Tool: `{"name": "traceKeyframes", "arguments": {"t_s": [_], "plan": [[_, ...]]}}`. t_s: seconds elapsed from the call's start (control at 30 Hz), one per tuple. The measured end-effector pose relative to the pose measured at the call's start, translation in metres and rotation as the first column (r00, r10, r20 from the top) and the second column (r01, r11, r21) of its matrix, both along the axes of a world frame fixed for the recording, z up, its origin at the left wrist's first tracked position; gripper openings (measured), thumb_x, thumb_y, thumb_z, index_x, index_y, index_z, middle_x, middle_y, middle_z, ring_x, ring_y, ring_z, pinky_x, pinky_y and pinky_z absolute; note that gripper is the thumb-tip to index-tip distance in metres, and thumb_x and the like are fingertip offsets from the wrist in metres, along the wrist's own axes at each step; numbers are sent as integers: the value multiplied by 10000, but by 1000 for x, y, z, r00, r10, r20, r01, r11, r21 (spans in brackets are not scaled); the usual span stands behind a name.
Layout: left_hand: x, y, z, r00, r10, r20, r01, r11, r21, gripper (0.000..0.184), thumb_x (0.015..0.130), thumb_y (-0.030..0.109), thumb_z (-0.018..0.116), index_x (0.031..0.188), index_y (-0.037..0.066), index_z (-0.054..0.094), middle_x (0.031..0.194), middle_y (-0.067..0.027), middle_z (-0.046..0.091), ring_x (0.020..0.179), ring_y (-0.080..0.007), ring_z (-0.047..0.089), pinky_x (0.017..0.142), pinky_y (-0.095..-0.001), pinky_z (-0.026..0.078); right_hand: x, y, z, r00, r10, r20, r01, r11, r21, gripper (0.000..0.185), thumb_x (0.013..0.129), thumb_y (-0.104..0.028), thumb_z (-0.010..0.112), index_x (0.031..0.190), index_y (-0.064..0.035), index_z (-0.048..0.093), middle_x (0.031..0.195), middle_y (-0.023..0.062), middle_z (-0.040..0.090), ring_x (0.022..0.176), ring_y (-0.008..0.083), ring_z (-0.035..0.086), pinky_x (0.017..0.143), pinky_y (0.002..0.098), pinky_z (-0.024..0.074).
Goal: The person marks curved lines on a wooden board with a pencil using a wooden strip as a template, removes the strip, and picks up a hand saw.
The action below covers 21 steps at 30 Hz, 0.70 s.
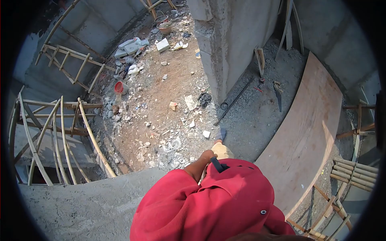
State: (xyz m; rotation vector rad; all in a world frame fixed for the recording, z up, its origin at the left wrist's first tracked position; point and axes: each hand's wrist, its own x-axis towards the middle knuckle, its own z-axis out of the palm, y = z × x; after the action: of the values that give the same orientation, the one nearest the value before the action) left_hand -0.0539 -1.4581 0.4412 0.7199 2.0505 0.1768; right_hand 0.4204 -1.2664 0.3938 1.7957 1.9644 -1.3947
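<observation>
My left hand is at the front of my waist, beside my light tan trousers. Right by it, a short black strap-like piece sticks out at the edge of my red shirt. The fingers are turned inward and mostly hidden, so whether they grip this piece is unclear. My right hand is out of sight behind the shirt. One shoe shows on the gravelly ground ahead of me.
A hand saw and a long dark bar lie right of the broken wall edge. A large plywood sheet is at right. Bamboo frames, rubble, a red bucket and white blocks are at left.
</observation>
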Motion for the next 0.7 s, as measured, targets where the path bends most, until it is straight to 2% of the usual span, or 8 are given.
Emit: {"name": "traceKeyframes", "arguments": {"t_s": [0.17,0.27,0.37,0.47,0.53,0.57,0.63,0.7], "plan": [[-2,1,3,995,-101,-14,102,994,51,510,882,480,550,973,31,776,1045,-265,721,1005,-431,692,899,-475,539,-2,-9,-2,1000,-21,-13,21,1000,9,383,934,-418,592,912,-88,784,888,128,763,836,258,743,757,396,569],[-2,4,0,1000,-28,9,28,1000,13,473,862,429,576,1002,22,774,1042,-254,736,1013,-419,700,933,-470,532,-5,-13,-4,999,-27,-28,27,999,23,384,933,-419,592,911,-87,784,882,128,763,831,255,743,754,393,569],[-1,2,0,999,-31,-10,31,998,54,483,853,449,537,942,44,785,1023,-260,726,988,-430,696,895,-477,539,-6,-21,0,998,-49,-47,51,998,48,385,932,-419,591,910,-87,783,877,127,762,826,252,743,751,391,568],[-3,-6,-9,1000,5,27,-8,995,104,493,841,458,556,949,34,783,1019,-265,725,988,-427,697,905,-475,538,-10,-26,6,994,-94,-63,99,992,84,386,931,-420,591,909,-86,783,871,127,761,820,249,743,748,389,568],[-16,-23,-61,985,-169,29,163,976,143,509,851,476,568,993,37,782,1029,-258,729,1011,-421,699,924,-474,537,-19,-25,17,989,-132,-72,139,985,102,387,930,-420,590,908,-85,783,867,127,760,817,247,742,746,387,568],[-18,-30,-68,976,-214,30,206,962,180,507,858,478,571,1003,40,781,1027,-253,733,1014,-412,703,921,-467,540,-17,-25,14,989,-140,-42,144,983,118,384,918,-424,593,911,-89,782,864,127,758,814,249,741,748,390,567],[-26,-38,-74,960,-279,22,265,931,250,503,872,482,579,1022,47,780,1021,-242,741,1020,-394,712,914,-453,546,-20,-25,2,991,-132,11,129,981,143,382,895,-431,598,918,-96,780,858,128,755,808,252,739,750,396,567],[-27,-41,-58,955,-292,57,264,920,289,504,888,493,590,1023,47,780,1005,-232,748,1012,-377,721,893,-439,553,-21,-25,8,987,-154,41,151,986,72,388,879,-444,606,920,-99,778,886,133,754,821,265,738,760,408,567]]}}
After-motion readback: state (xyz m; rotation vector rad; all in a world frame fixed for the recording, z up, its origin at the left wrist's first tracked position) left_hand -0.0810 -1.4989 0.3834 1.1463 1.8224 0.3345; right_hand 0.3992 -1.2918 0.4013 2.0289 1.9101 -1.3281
